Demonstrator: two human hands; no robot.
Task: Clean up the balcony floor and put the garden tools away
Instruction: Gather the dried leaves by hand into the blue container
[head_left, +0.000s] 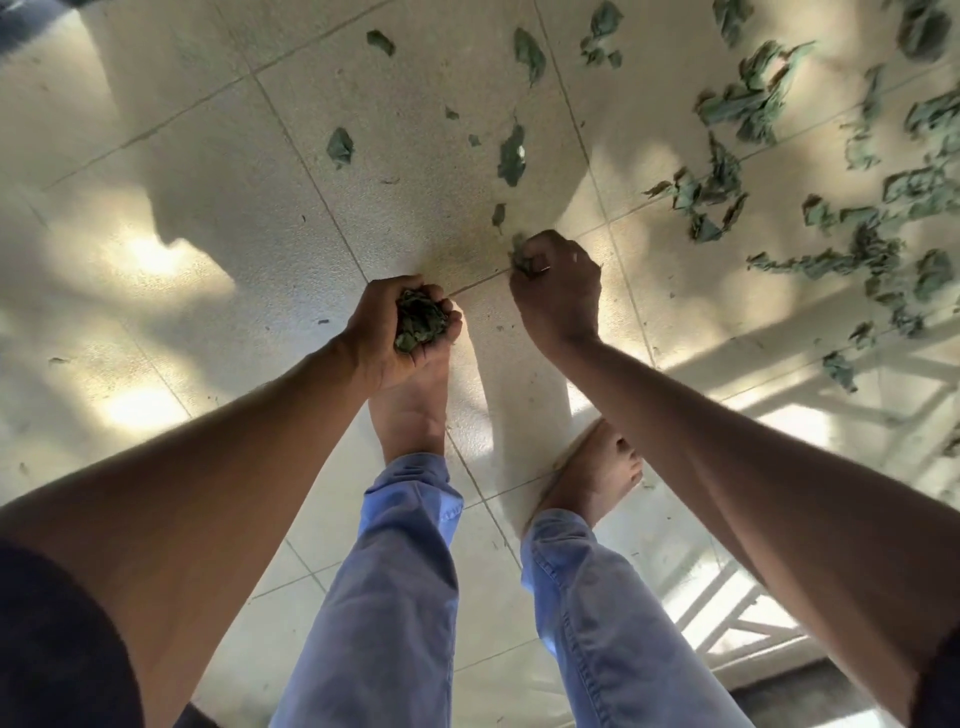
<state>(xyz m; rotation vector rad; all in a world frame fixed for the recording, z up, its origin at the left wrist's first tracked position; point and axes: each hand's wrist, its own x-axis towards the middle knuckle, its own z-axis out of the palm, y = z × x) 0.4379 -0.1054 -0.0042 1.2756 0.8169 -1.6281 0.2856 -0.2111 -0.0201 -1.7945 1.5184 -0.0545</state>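
Two hands reach down over the pale tiled floor (171, 171), each busy with dry green leaves. The left hand (400, 332) is cupped palm-up, its fingers curled round a wad of crumpled leaves (420, 319) that fills the hollow of the palm, and it hangs just above the bare left foot (410, 410). The right hand (558, 283) is turned knuckles-up close to the floor, its fingers bunched tight on a small clump of leaves (521, 258) that shows at the fingertips — whether the clump has left the tile cannot be told. A few single leaves (511, 156) lie on the tiles just beyond the hands, well apart from one another, and a far thicker scatter of leaves (810, 208) spreads across the upper right of the floor, some in loose heaps, some alone. Small dark flecks dot the tiles around the feet. The person stands bent over in light blue trousers (395, 597), the bare right foot (597, 473) set beside the left and turned outward. Patches of sunlight fall across the floor on the left, and on the right the shadow of a railing (831, 384) lies in pale bars — the grout lines run slantwise beneath it all.
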